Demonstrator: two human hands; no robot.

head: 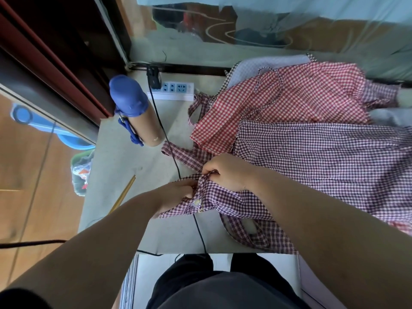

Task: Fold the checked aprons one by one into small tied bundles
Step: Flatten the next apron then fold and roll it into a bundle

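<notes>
1. The left grip [178, 192] and right grip [225, 172] are both clenching the near-left edge of the purple apron [312, 157], fingers curled into bunched cloth, the two hands almost touching.
2. That apron is lying on the bench [124, 163], spreading away to the right, with its straps [256, 233] trailing loose near the front edge.
3. The red apron [289, 97] is lying unfolded behind it, partly tucked under the purple one, so it seems to be waiting its turn.
4. Judging from this, the fold of the purple apron is only beginning; no tied bundle is showing anywhere.
5. The next move is probably calling for the gathered edge to be drawn over the body of the cloth while the straps are being kept free for tying.
6. A black cable [171, 157] is running under the cloth near the hands and could be getting caught in the fold.
7. On the floor to the left, a blue basin [66, 137] is showing only part of its rim, so its contents cannot be told.
8. Beside it a bag [81, 172] is holding what look like crumpled wrappers.
</notes>
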